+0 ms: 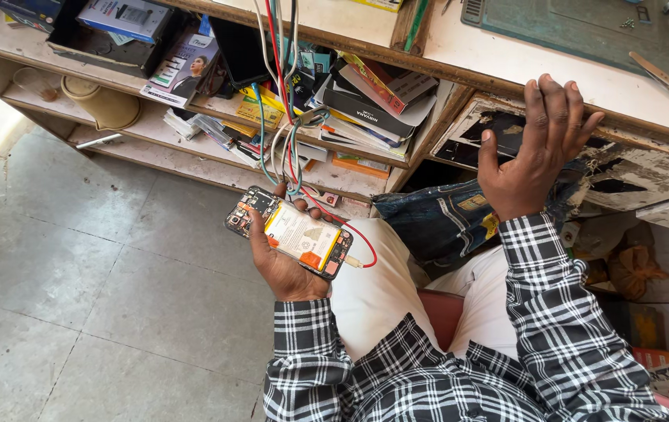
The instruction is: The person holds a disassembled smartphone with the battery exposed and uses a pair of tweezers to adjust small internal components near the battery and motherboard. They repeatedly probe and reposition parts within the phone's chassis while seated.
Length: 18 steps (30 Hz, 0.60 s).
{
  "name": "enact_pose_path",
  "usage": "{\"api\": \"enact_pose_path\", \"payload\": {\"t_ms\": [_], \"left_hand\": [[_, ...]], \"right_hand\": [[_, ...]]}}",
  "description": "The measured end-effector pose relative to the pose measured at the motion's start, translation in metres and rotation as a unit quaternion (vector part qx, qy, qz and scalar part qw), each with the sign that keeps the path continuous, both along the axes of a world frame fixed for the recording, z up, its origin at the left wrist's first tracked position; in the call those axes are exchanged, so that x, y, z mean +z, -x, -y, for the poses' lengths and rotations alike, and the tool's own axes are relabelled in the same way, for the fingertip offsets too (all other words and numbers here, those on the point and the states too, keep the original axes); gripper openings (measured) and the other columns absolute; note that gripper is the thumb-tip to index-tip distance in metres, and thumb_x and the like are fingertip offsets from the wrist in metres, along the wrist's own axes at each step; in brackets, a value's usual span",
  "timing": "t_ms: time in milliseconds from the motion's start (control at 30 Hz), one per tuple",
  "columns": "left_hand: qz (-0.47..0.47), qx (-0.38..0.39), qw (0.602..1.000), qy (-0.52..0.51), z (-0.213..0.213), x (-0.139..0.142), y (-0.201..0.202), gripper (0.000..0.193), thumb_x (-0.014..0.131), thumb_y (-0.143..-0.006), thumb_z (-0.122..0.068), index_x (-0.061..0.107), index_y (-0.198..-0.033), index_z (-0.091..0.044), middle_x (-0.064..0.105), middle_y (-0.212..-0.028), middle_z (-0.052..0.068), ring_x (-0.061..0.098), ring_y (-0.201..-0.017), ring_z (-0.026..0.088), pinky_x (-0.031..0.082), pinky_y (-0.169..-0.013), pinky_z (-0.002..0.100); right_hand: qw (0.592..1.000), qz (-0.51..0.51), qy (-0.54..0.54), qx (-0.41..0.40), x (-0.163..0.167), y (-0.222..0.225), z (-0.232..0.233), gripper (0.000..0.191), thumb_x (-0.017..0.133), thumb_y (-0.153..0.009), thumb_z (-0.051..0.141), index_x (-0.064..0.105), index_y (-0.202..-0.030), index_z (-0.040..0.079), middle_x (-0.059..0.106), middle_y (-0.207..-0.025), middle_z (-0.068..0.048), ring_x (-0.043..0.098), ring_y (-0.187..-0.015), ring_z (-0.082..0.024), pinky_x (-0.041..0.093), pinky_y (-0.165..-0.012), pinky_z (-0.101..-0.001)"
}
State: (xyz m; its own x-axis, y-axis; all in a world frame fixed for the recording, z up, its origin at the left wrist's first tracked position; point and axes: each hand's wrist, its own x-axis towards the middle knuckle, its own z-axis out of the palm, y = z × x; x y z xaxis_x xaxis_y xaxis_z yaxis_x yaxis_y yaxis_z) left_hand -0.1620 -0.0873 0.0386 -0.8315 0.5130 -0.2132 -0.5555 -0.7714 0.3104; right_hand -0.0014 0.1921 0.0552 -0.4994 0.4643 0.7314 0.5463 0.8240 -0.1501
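Phone [289, 232] with its back off is lying in the left hand [286, 266], whose fingers are gripping it low beside my lap with a red wire [350, 228] plugged in, while I am lifting the right hand [536, 152], fingers loose and holding nothing, near the desk [506, 66] edge.

Cluttered shelf [194, 168] with booklets [182, 66], tan cup [104, 101]; green mat [584, 31] on bench; grey tiled floor [76, 297].
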Motion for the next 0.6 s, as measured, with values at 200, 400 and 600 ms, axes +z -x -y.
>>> {"api": "enact_pose_path", "payload": {"t_ms": [200, 400, 600], "left_hand": [[0.003, 0.013, 1.000, 0.024, 0.0005, 0.0017, 0.0013, 0.065, 0.046, -0.103, -0.052, 0.055, -0.142, -0.001, 0.064, -0.095, 0.009, 0.066, -0.086, 0.020, 0.059, -0.077, 0.033], [0.000, 0.013, 1.000, 0.022, -0.0009, 0.0001, -0.0010, 0.065, 0.047, -0.104, -0.052, 0.055, -0.143, -0.001, 0.064, -0.095, 0.008, 0.067, -0.085, 0.019, 0.060, -0.077, 0.033], [-0.002, 0.006, 1.000, 0.003, -0.0013, -0.0023, -0.0010, 0.064, 0.046, -0.105, -0.052, 0.053, -0.144, -0.001, 0.064, -0.095, 0.009, 0.067, -0.085, 0.019, 0.060, -0.077, 0.034]], "right_hand": [[1.000, 0.000, 0.002, 0.003, 0.0008, -0.0006, 0.0004, 0.066, 0.068, -0.108, 0.031, 0.041, -0.166, 0.013, 0.041, -0.170, -0.008, 0.022, -0.164, -0.034, -0.005, -0.131, -0.0643], [1.000, 0.001, 0.003, 0.001, -0.0016, -0.0007, -0.0013, 0.067, 0.069, -0.107, 0.031, 0.041, -0.166, 0.013, 0.040, -0.170, -0.007, 0.021, -0.164, -0.034, -0.005, -0.132, -0.0641], [1.000, 0.004, -0.003, 0.001, -0.0064, -0.0030, -0.0052, 0.068, 0.070, -0.108, 0.031, 0.039, -0.167, 0.016, 0.039, -0.172, -0.006, 0.020, -0.165, -0.033, -0.006, -0.132, -0.0637]]}}
